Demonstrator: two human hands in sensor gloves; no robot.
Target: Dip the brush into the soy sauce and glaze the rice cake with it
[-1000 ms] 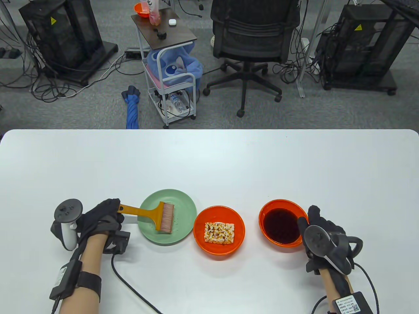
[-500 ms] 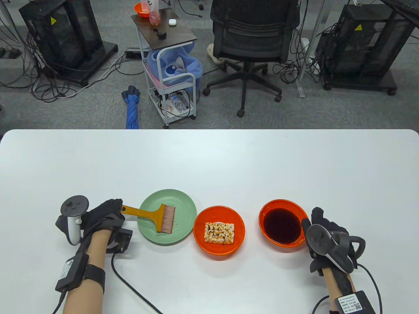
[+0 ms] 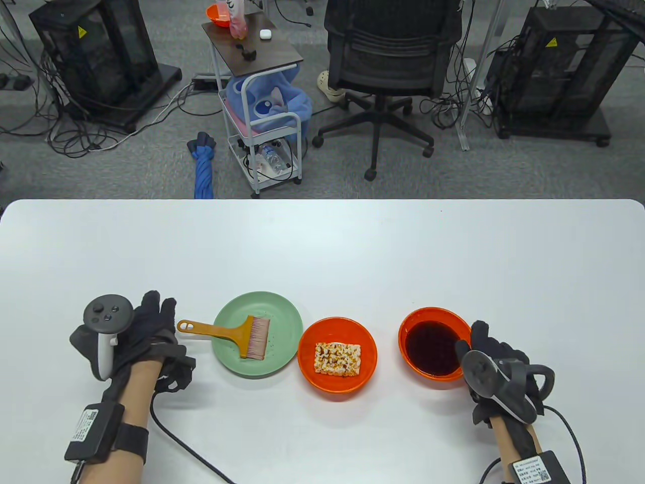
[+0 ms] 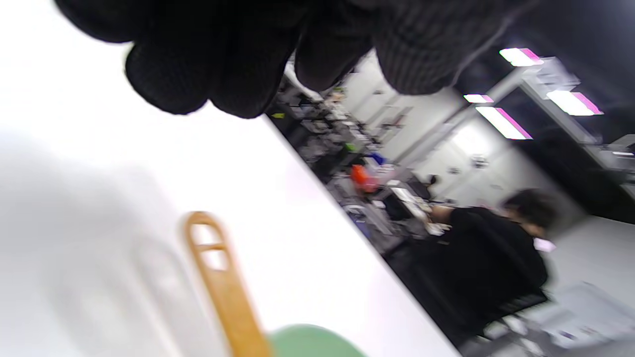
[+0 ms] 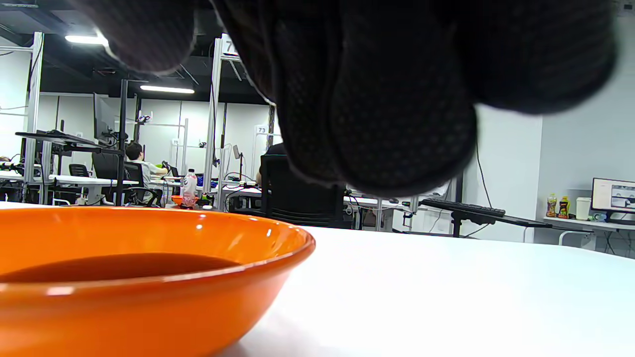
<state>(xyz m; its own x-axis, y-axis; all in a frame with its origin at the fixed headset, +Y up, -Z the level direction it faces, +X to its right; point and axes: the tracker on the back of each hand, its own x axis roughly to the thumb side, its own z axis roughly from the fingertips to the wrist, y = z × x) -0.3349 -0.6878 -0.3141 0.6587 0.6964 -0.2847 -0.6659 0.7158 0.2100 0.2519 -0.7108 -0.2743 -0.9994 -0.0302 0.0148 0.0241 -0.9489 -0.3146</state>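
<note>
A brush (image 3: 237, 333) with an orange handle lies with its bristles on a green plate (image 3: 282, 312) and its handle sticking out left over the table. My left hand (image 3: 153, 317) is just left of the handle end, fingers spread, holding nothing. The left wrist view shows the handle (image 4: 223, 287) below my fingers (image 4: 223, 74), apart from them. A rice cake (image 3: 338, 358) sits in an orange bowl (image 3: 307, 363). My right hand (image 3: 471, 340) is at the right rim of the orange soy sauce bowl (image 3: 410, 322); in the right wrist view its fingers (image 5: 377, 124) hang above the rim (image 5: 198, 307) without touching.
The plate and both bowls stand in a row near the table's front edge. The white table stretches bare behind them. Glove cables trail from both wrists toward the front edge. A chair and a cart stand beyond the far edge.
My left hand has let go of the brush handle and drawn back left with its fingers spread. The brush stays on the plate. My right hand shifted slightly at the soy sauce bowl.
</note>
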